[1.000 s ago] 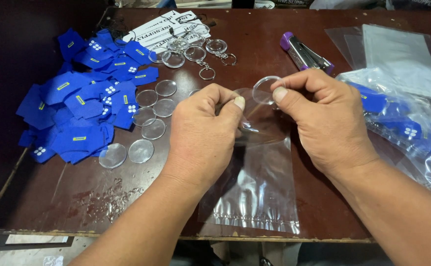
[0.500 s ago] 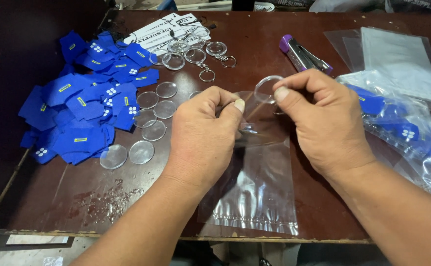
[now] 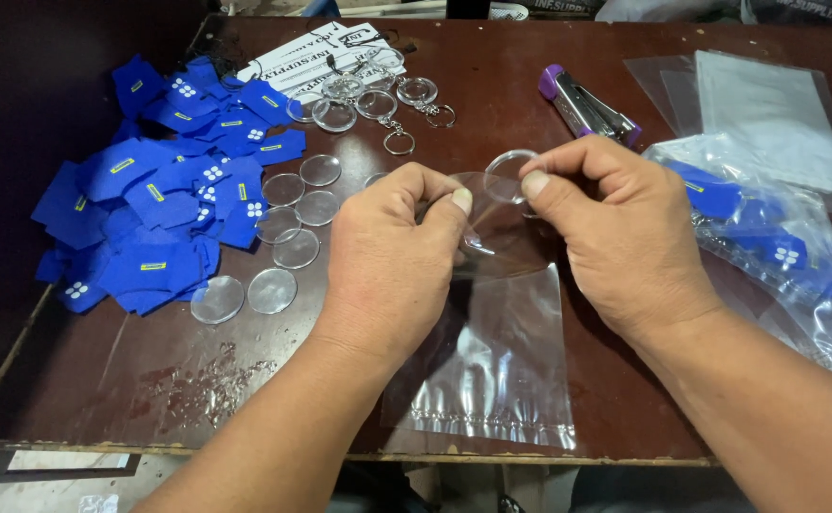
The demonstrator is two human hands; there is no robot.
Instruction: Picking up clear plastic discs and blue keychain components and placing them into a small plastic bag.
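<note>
The left hand (image 3: 392, 261) pinches the upper edge of a clear plastic bag (image 3: 492, 361) between thumb and forefinger, holding its mouth up off the dark wooden table (image 3: 625, 399). The right hand (image 3: 625, 237) pinches a clear round disc (image 3: 507, 176) at the bag's mouth, thumb pressed against the disc's rim; whether any of the disc is already inside the bag cannot be told. The bag hangs down from the two hands toward the near table edge, and its lower part looks flat with nothing visible in it.

Left of the bag, loose clear discs (image 3: 287, 237) lie flat on the table in a scattered line, with two more nearer the table's front. Further left of the bag spreads a heap of blue cut-out pieces (image 3: 154, 223) with small yellow and white marks. Beyond the bag, at the far side, several clear discs with metal key rings (image 3: 378, 100) rest on and beside a printed white sheet (image 3: 292, 62). Just beyond the right hand lies a stapler with a purple end (image 3: 582, 104). Right of the bag, filled clear bags (image 3: 777, 247) hold blue pieces, and behind them sits a stack of flat clear bags (image 3: 767, 114).
</note>
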